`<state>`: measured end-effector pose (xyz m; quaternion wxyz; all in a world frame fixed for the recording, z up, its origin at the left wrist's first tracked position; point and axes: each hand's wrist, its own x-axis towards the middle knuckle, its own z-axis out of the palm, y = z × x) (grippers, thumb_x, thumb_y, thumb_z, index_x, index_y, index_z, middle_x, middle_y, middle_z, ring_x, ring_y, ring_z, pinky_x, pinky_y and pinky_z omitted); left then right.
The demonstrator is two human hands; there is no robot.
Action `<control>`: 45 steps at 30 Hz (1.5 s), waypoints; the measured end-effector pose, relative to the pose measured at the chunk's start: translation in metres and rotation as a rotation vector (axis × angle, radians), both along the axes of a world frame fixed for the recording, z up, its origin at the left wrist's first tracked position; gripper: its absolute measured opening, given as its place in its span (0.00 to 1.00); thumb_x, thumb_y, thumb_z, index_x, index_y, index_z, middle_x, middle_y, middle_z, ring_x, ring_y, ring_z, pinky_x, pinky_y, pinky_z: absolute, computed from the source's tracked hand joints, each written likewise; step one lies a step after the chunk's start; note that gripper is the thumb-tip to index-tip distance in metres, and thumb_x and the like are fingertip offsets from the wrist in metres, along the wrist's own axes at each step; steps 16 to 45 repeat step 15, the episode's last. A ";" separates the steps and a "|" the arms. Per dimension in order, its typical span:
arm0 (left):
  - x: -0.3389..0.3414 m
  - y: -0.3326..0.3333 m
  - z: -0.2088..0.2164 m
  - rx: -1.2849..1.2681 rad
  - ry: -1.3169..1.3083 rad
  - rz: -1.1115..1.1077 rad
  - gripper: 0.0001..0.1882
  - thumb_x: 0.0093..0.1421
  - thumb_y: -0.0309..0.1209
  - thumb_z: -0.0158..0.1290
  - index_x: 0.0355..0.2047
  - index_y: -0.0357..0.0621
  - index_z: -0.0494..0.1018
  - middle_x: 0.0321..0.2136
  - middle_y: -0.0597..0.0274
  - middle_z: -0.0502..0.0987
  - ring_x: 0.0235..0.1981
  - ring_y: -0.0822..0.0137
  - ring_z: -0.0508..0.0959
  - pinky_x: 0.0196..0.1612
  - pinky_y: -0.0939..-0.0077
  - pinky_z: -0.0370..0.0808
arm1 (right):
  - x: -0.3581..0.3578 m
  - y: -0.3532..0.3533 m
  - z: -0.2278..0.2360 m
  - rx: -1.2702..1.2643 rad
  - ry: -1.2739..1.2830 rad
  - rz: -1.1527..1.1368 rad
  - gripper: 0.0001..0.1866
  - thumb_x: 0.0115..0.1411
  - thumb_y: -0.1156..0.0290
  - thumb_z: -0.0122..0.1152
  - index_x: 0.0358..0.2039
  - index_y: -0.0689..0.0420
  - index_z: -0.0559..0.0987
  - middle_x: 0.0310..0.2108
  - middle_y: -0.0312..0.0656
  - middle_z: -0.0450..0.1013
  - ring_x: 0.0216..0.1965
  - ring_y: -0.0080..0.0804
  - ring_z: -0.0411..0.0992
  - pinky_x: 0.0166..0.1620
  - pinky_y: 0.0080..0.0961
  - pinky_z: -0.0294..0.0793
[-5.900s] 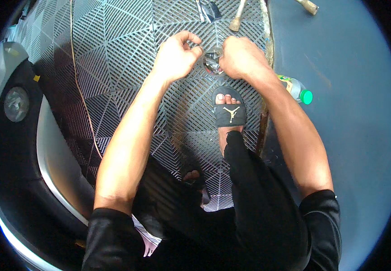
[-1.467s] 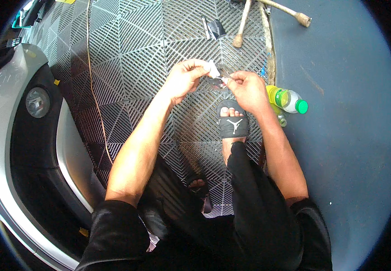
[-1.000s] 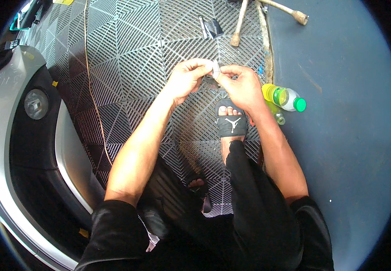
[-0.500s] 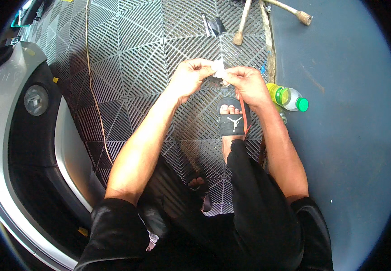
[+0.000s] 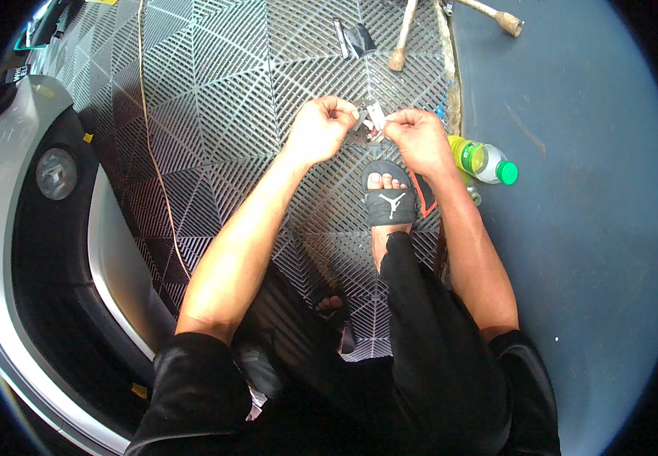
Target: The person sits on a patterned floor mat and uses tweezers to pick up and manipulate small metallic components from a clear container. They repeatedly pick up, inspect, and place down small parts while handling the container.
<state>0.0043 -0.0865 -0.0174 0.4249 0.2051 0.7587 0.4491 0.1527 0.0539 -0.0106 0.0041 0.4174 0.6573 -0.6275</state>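
Note:
My left hand (image 5: 323, 129) is closed in a pinch, with a small thin greyish piece (image 5: 360, 118) at its fingertips. Just across from it, my right hand (image 5: 420, 140) pinches too, and a short white strip (image 5: 377, 115) reaches its fingertips. A red strip (image 5: 425, 199) hangs below my right hand, beside the sandalled foot (image 5: 388, 199); its upper end is hidden by the hand. Under the fingertips, small white and reddish scraps (image 5: 372, 134) show in a round dark spot on the floor, too small to make out.
Black grid floor tiles (image 5: 230, 91) lie below. At left stands a silver and black car bumper (image 5: 109, 251). A lug wrench (image 5: 403, 38), a black wrapper (image 5: 358, 39) and a green-capped bottle (image 5: 488, 163) lie ahead and right. A thin cable (image 5: 150, 125) crosses the tiles.
My hands have drawn slightly apart. The white material held between them now shows as separate pieces at each hand. The red strip has swung to the right, away from the foot.

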 end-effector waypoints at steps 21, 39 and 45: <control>-0.002 0.002 0.016 -0.065 -0.295 0.064 0.13 0.59 0.31 0.57 0.40 0.37 0.83 0.32 0.64 0.84 0.31 0.76 0.77 0.40 0.85 0.72 | -0.002 0.002 0.010 -0.484 0.077 -0.106 0.10 0.60 0.67 0.67 0.39 0.57 0.84 0.26 0.32 0.78 0.16 0.15 0.64 0.21 0.17 0.64; -0.002 0.002 0.016 -0.065 -0.295 0.064 0.13 0.59 0.31 0.57 0.40 0.37 0.83 0.32 0.64 0.84 0.31 0.76 0.77 0.40 0.85 0.72 | -0.002 0.002 0.010 -0.484 0.077 -0.106 0.10 0.60 0.67 0.67 0.39 0.57 0.84 0.26 0.32 0.78 0.16 0.15 0.64 0.21 0.17 0.64; -0.002 0.002 0.016 -0.065 -0.295 0.064 0.13 0.59 0.31 0.57 0.40 0.37 0.83 0.32 0.64 0.84 0.31 0.76 0.77 0.40 0.85 0.72 | -0.002 0.002 0.010 -0.484 0.077 -0.106 0.10 0.60 0.67 0.67 0.39 0.57 0.84 0.26 0.32 0.78 0.16 0.15 0.64 0.21 0.17 0.64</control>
